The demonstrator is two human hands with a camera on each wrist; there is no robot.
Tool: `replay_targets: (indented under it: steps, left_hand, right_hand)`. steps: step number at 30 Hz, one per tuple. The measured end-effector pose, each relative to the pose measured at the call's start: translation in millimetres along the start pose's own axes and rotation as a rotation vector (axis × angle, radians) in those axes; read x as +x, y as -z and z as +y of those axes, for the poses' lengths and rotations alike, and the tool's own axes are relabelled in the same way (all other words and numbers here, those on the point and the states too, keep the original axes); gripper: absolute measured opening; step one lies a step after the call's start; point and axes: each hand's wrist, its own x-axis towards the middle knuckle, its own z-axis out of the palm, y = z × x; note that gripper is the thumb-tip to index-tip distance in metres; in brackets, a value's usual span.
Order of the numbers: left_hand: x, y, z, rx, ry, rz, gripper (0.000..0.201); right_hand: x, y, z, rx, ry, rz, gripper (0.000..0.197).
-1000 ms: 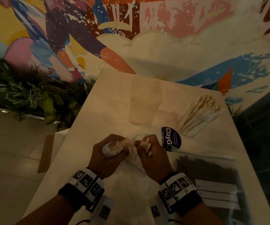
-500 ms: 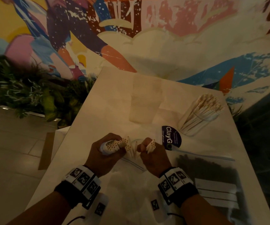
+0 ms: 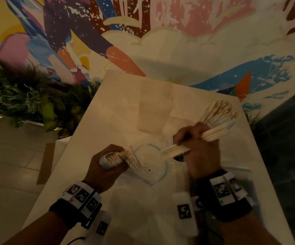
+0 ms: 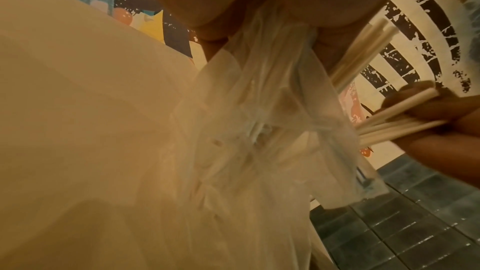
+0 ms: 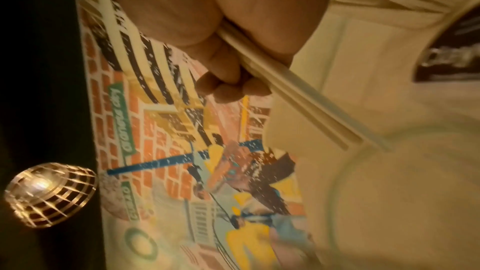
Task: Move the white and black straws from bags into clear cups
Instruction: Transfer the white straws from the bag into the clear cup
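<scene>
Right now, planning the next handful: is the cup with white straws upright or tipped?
Tipped. The clear cup leans, its white straws fanning up to the right.

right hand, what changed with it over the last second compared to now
The right hand has pulled a small bunch of white straws out of the bag and carried it up and right toward the clear cup of straws. The left hand still grips the bag's bunched straws; cup and table unchanged.
</scene>
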Motion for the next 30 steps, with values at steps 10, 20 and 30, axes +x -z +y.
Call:
replay_targets:
  steps: [10, 20, 30]
  left_hand:
    - [-2, 5, -7, 0.013, 0.008, -0.021, 0.038]
    - [-2, 3, -2, -0.028, 0.034, -0.024, 0.025]
    - [-4, 4, 0, -0.03, 0.037, -0.015, 0.028]
  right_hand:
    - [100, 72, -107, -0.292, 0.389, 0.512, 0.031]
    - [124, 108, -67, -0.483, 0.144, 0.611, 0.017]
    - [131, 118, -49, -0.871, 0.139, 0.57, 0.019]
